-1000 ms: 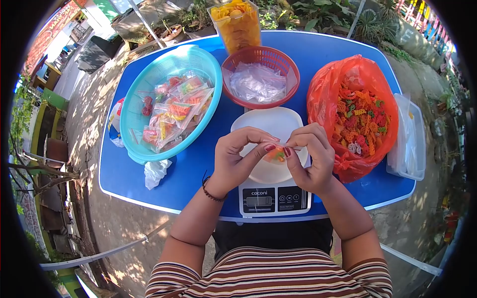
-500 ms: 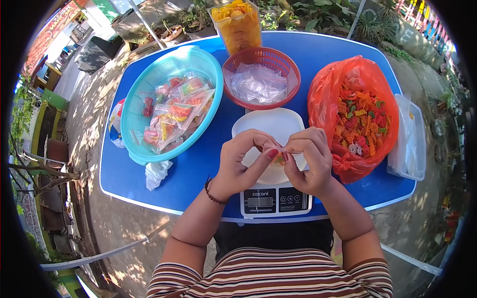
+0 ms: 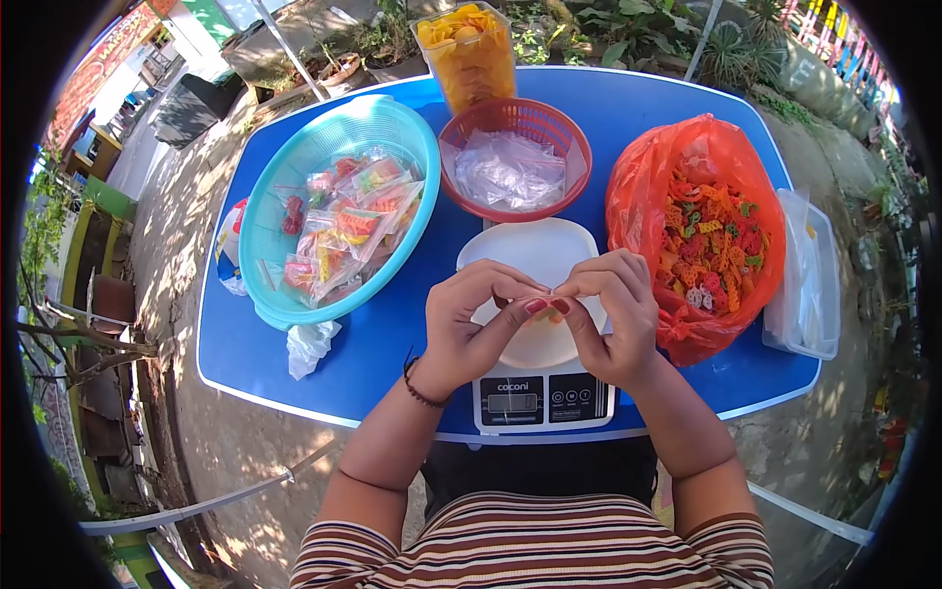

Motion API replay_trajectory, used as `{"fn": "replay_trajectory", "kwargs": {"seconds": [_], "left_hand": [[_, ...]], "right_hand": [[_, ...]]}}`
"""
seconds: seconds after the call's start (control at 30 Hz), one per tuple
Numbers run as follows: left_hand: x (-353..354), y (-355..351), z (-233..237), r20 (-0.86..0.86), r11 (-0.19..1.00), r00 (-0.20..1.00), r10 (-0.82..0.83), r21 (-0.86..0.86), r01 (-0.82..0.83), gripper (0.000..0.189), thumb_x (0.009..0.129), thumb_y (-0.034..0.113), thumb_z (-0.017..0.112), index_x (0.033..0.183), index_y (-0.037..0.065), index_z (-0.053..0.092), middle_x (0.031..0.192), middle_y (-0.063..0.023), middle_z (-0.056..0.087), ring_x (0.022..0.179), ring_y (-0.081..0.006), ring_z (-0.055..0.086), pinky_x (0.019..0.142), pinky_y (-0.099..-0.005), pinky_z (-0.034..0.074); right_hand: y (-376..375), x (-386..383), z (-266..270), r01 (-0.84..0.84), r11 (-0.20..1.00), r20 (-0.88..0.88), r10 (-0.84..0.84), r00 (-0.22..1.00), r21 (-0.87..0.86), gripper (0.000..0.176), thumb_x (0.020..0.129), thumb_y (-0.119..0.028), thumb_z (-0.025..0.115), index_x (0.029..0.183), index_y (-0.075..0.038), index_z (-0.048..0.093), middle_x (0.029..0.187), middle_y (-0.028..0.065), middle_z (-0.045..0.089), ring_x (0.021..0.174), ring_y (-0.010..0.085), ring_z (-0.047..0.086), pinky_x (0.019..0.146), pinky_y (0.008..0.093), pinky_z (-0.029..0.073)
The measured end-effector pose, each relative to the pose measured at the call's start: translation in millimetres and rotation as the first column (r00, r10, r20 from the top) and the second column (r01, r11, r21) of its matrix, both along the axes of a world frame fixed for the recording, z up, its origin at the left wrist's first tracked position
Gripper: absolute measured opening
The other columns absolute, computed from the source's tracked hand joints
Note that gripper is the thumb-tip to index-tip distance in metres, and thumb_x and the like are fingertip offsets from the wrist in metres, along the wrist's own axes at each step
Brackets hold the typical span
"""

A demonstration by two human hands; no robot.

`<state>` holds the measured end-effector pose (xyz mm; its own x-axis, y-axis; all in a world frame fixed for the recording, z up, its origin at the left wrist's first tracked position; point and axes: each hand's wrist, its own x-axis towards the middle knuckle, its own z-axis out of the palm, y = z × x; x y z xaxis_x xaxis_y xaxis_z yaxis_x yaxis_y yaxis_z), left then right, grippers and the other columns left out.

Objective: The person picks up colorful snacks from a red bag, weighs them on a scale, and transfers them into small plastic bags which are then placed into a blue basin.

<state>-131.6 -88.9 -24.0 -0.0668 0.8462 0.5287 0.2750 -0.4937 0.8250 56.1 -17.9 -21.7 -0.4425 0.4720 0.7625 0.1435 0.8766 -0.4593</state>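
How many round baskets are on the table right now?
2: the teal basket at the left, holding filled packets, and the red basket behind the scale, holding clear bags.

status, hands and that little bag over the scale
Both pinched shut: left hand and right hand on small bag. Bag over white tray on scale. Orange sack close beside right hand.

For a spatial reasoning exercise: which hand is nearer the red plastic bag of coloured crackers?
Right. The right hand lies just beside the red plastic bag; the left hand is farther left, across the small packet both pinch.
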Motion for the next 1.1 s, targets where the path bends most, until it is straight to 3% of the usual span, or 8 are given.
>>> {"fn": "replay_trajectory", "kwargs": {"seconds": [0.2,0.27,0.37,0.57,0.67,0.77,1.0,1.1], "left_hand": [[-1,1,-8,0.192,0.995,0.98,-0.06,-0.07,0.074,0.015,0.088,0.003,0.075,0.103,0.002,0.075,0.099,-0.0108,0.076,0.085,-0.0147,0.071,0.073,-0.0273,0.055],[-4,1,-2,0.285,0.984,0.956,-0.073,-0.137,0.116,0.021,0.088,0.002,0.075,0.109,0.001,0.073,0.1,-0.0101,0.076,0.086,-0.0137,0.071,0.073,-0.0273,0.056],[-9,-2,6,0.116,0.969,0.986,-0.122,-0.199,0.144,0.027,0.09,-0.002,0.071,0.116,-0.004,0.066,0.1,-0.0128,0.075,0.092,-0.0159,0.071,0.079,-0.0297,0.056],[0,1,-4,0.291,0.979,0.956,0.019,-0.199,0.041,0.037,0.093,-0.002,0.069,0.127,-0.004,0.056,0.1,-0.0127,0.074,0.093,-0.0141,0.071,0.078,-0.026,0.059],[-1,5,-11,0.309,0.989,0.949,0.061,-0.145,-0.016,0.037,0.094,-0.001,0.069,0.127,-0.003,0.052,0.106,-0.013,0.072,0.094,-0.0144,0.071,0.079,-0.0268,0.059],[-2,5,-13,0.242,0.997,0.968,0.069,-0.047,-0.06,0.041,0.088,-0.001,0.074,0.125,-0.001,0.055,0.118,-0.0158,0.068,0.09,-0.0166,0.074,0.078,-0.0272,0.059],[0,7,-5,-0.283,0.903,0.892,0.352,0.353,-0.244,0.05,0.079,-0.002,0.078,0.125,0.011,0.062,0.137,-0.0175,0.05,0.103,-0.0256,0.07,0.086,-0.0343,0.059],[-2,7,-9,-0.255,0.839,0.847,0.467,0.43,-0.333,0.053,0.076,0.002,0.08,0.126,0.014,0.065,0.139,-0.0188,0.048,0.107,-0.0297,0.068,0.088,-0.0376,0.057]], "right_hand": [[2,4,-8,-0.125,0.956,-0.137,0.091,0.986,-0.265,0.015,0.091,-0.015,0.073,0.086,-0.006,0.064,0.085,0.0065,0.063,0.078,0.0203,0.059,0.072,0.0338,0.043],[0,4,-11,-0.265,0.845,-0.271,0.149,0.951,-0.464,0.016,0.095,-0.017,0.072,0.089,-0.004,0.063,0.086,0.0062,0.062,0.077,0.0169,0.059,0.072,0.0318,0.046],[-1,3,-10,-0.44,0.616,-0.508,0.073,0.858,-0.654,0.019,0.099,-0.019,0.069,0.1,-0.001,0.061,0.092,0.0056,0.062,0.078,0.0115,0.06,0.075,0.028,0.051],[-4,-5,-9,-0.526,0.609,-0.551,0.167,0.817,-0.595,0.047,0.097,-0.009,0.069,0.134,-0.001,0.041,0.114,0.0108,0.058,0.087,0.0123,0.064,0.081,0.0263,0.053],[-10,-8,-10,-0.481,0.669,-0.461,0.226,0.858,-0.567,0.057,0.092,0.0,0.071,0.136,-0.005,0.034,0.12,0.013,0.056,0.095,0.0158,0.066,0.086,0.029,0.054],[-8,-8,-20,-0.49,0.693,-0.526,0.186,0.83,-0.529,0.055,0.09,0.006,0.071,0.131,-0.006,0.035,0.117,0.014,0.057,0.1,0.0172,0.067,0.09,0.0303,0.055],[7,-10,-19,-0.362,0.727,-0.367,0.162,0.916,-0.584,0.02,0.093,0.009,0.066,0.108,0.004,0.054,0.116,0.0119,0.059,0.103,0.0142,0.065,0.092,0.0294,0.054],[6,-26,-8,-0.403,0.741,-0.33,0.256,0.909,-0.537,0.019,0.091,0.012,0.065,0.108,0.005,0.058,0.115,0.0114,0.059,0.102,0.0147,0.065,0.091,0.0289,0.054]]}}
